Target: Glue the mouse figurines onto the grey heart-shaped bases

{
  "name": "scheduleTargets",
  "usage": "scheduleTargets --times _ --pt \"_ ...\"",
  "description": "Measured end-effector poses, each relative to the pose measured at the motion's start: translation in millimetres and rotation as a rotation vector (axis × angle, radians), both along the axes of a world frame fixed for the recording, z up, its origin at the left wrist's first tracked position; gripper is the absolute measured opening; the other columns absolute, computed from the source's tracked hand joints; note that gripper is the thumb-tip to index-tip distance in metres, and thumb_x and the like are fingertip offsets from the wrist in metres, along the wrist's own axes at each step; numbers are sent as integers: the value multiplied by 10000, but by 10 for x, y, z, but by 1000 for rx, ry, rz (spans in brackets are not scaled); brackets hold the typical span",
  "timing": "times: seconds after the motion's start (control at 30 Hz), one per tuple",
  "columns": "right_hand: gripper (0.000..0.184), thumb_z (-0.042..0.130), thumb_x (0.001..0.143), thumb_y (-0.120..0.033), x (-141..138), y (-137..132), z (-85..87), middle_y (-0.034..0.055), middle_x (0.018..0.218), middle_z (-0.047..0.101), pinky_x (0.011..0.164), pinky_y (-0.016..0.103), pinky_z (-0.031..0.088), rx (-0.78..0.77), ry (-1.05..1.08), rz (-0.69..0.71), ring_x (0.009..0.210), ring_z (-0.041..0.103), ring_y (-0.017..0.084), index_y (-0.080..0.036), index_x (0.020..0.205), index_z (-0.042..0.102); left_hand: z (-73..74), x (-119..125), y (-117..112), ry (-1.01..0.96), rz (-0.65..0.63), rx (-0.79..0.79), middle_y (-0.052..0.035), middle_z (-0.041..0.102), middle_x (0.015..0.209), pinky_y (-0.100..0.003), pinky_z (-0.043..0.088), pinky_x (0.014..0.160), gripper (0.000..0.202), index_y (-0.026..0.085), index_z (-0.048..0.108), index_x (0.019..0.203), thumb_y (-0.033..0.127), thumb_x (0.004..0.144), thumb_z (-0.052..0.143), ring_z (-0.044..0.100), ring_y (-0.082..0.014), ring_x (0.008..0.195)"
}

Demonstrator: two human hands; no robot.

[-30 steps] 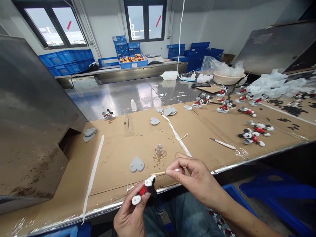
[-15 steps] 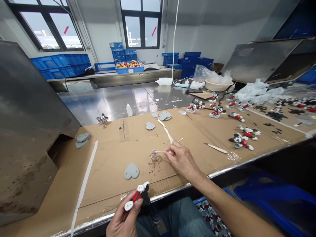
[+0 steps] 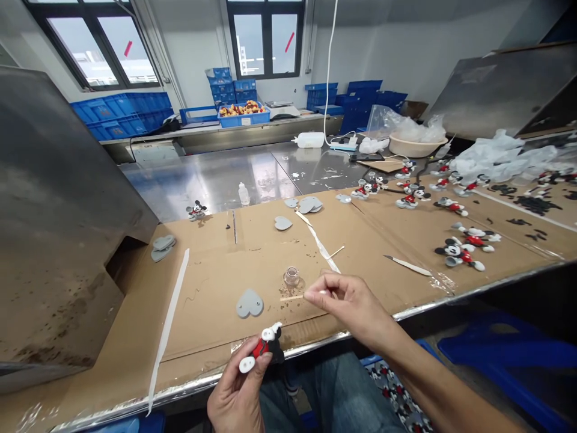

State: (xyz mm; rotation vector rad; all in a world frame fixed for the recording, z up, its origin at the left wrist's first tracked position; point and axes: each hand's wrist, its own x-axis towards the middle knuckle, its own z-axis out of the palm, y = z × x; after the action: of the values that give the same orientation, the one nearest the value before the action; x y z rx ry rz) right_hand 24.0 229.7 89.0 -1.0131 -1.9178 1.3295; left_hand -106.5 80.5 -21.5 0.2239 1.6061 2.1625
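Cardboard (image 3: 216, 270) across the near part of the worktop, out to the table edge (image 3: 193, 383). Right forearm (image 3: 419, 355) at lower right, slanting inward and away from the body. Right hand (image 3: 340, 297) at its end, back of hand up, thumb and index pinched together on a thin stick (image 3: 292, 298), other fingers curled under. Left hand (image 3: 238, 388) lower in view and nearer the body, thumb and fingers closed round a small red, black and white figure (image 3: 260, 347).

Position of figure: in the left hand, in view across the table edge, nearer the body than the right hand and to its left; no contact with the right hand. Tilted, white foot toward lower left, black ears toward the right.

Beyond the figure, flat on the cardboard: grey heart-shaped plate (image 3: 249, 304). Farther off and to the right: small clear pot (image 3: 291, 276), dark specks around it. Stick pointing left, tip between pot and figure, apart from both. Cannot tell whether tip touches cardboard.
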Motion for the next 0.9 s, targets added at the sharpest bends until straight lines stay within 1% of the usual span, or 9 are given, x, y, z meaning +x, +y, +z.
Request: scheduleTargets --times 0.03,0.1,0.23,0.43,0.6,0.77,0.83,0.9 --pt "204 642 759 -358 4 -78 41 3 674 594 622 276 414 -43 5 30 649 515 145 -182 659 675 11 6 0 7 -3 -3 -26 797 824 -146 578 758 324 223 800 828 249 528 918 744 -157 751" --pt "184 650 752 -327 5 -207 92 -7 663 567 612 273 391 -76 -9 61 633 481 134 -187 633 669 39 17 1 22 -3 -7 -27 797 831 -146 573 773 317 222 800 825 250 531 916 743 -156 767" --pt "148 648 745 -271 -11 -318 86 -11 648 550 596 268 378 -116 -4 107 620 461 129 -191 621 663 98 29 -1 48 -4 -21 -26 797 835 -148 574 767 319 227 801 815 257 519 917 744 -165 769" --pt "147 636 765 -234 -12 -336 74 -12 652 544 583 268 366 -50 -2 95 608 455 126 -199 628 676 141 42 -14 80 -28 12 -26 797 821 -160 578 769 294 234 801 808 250 534 907 745 -168 764" --pt "151 632 774 -220 10 -358 104 -10 665 554 585 266 361 -12 -20 113 618 465 126 -198 631 674 140 55 -23 86 -37 13 -31 797 831 -157 574 777 284 230 801 816 241 549 900 746 -166 774" --pt "162 624 782 -222 -1 -382 119 -13 649 532 582 264 359 13 -28 110 613 460 127 -199 629 674 138 60 -10 80 -31 11 -27 797 828 -153 572 780 289 233 802 810 245 540 905 747 -166 773" --pt "167 621 785 -240 -8 -356 108 -9 655 536 584 265 368 9 -15 92 621 475 131 -195 634 673 142 59 -4 68 -34 2 -27 797 819 -149 574 770 290 231 802 800 256 532 911 747 -165 762" --pt "173 616 794 -267 -14 -279 67 -7 658 531 596 269 380 42 3 44 628 487 137 -192 651 679 146 55 -2 55 -19 -8 -23 796 816 -142 573 764 301 231 802 805 278 530 914 746 -160 753"
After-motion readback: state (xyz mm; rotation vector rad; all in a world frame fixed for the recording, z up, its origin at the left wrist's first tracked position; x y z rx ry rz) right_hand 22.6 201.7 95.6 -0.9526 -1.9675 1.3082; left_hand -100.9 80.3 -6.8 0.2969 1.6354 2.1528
